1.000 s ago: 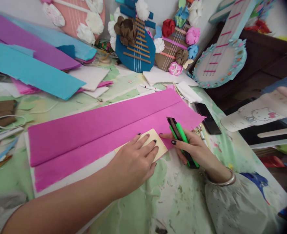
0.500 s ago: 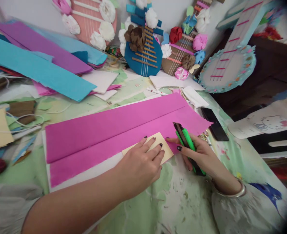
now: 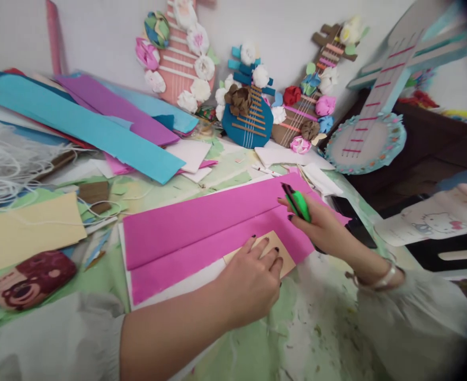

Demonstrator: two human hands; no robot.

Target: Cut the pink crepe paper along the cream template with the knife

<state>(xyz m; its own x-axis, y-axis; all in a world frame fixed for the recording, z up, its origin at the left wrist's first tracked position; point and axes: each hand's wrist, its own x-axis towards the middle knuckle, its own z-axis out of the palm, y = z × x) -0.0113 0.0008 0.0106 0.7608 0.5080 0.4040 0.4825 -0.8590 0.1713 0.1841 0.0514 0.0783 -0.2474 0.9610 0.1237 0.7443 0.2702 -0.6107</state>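
Read the view as a clock face centred on its middle. At nine o'clock, a tangle of white string (image 3: pixel 1 159) spreads over the table (image 3: pixel 233 352). Just below it, a pale yellow sheet (image 3: pixel 27 227) lies flat, and at eight o'clock sits a dark red pouch (image 3: pixel 38 278) with an animal face. Near ten o'clock, a long blue paper strip (image 3: pixel 82 126) crosses a pile of coloured paper. At eleven, a pink toy instrument (image 3: pixel 173 66) trimmed with paper flowers leans on the wall.

Just below centre, a folded magenta sheet (image 3: pixel 173 233) rests on white paper (image 3: pixel 196 283). Between five and six, the left hand (image 3: pixel 253 283) presses down, fingers slightly apart and clasping nothing, on a cream card (image 3: pixel 285 251) that overlaps the magenta sheet's near edge. At twelve stands a blue toy instrument (image 3: pixel 243 129).

Between three and four, the right hand (image 3: pixel 316 222) is wrapped around a green and black cutter (image 3: pixel 302 206), tip toward eleven, over the magenta sheet; whether it touches, I cannot tell. Just beyond that hand lies a black phone (image 3: pixel 364 233), then a white cup (image 3: pixel 428 219).
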